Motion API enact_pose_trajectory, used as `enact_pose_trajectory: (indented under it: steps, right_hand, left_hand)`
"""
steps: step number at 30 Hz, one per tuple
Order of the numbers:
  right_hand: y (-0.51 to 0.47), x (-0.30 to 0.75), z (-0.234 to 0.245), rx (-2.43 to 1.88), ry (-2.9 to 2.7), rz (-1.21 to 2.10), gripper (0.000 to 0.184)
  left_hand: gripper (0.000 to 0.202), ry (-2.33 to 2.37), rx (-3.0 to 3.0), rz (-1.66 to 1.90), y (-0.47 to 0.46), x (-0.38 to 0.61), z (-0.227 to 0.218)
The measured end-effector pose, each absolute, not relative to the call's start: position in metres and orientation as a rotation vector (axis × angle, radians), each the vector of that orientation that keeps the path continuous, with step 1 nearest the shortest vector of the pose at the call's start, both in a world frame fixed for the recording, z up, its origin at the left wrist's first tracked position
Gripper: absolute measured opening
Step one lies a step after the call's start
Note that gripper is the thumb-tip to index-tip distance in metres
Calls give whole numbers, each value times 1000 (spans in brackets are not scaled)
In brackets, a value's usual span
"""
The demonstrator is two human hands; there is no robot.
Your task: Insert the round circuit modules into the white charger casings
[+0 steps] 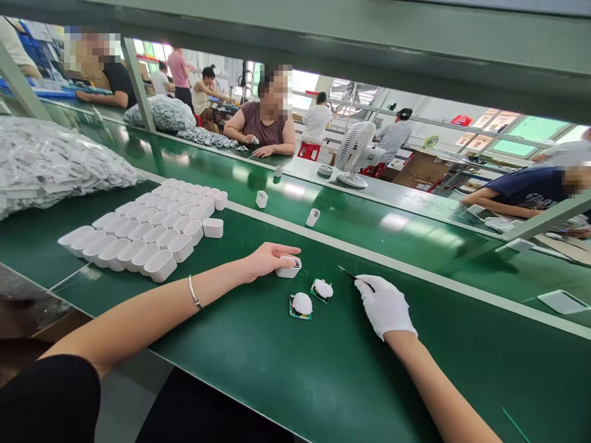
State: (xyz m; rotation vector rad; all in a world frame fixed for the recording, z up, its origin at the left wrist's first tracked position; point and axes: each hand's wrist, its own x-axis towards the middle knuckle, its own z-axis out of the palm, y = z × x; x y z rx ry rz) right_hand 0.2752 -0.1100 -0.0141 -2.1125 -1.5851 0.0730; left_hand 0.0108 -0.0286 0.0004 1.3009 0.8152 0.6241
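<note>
My bare left hand grips a small white oval plastic case, with its thumb at the open top and a finger stretched out over it. Something dark shows inside the case. In a white glove, my right hand pinches a slim black tool that looks like tweezers, its fine tip pointing left, apart from the case. Between the hands lie two small green circuit boards, one nearer the right hand and another closer to me, each topped by a white round piece.
Rows of open white cases stand to the left, beside a big plastic bag of white parts. Beyond the pale strip are a few more cases. A fan and co-workers are across the line; a metal beam crosses above.
</note>
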Motion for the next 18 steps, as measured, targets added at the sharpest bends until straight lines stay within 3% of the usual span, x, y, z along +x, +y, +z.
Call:
enact_pose_trajectory:
  steps: [3, 7, 11, 18]
  right_hand:
    - [-116, 265, -8, -1936, -1533, 69, 31]
    - [-130, 242, 4, -1648, -1731, -461, 25]
    - [-139, 221, 10, -1505, -1866, -812, 21]
    - [-139, 212, 8, -1579, -1960, -792, 22]
  left_hand:
    - [49, 822, 1366, 668, -30, 12, -4]
    - [61, 830, 1547, 666, -35, 17, -14]
    - [55, 793, 1717, 629, -42, 21, -19]
    - [63, 769, 1748, 549, -52, 24, -13]
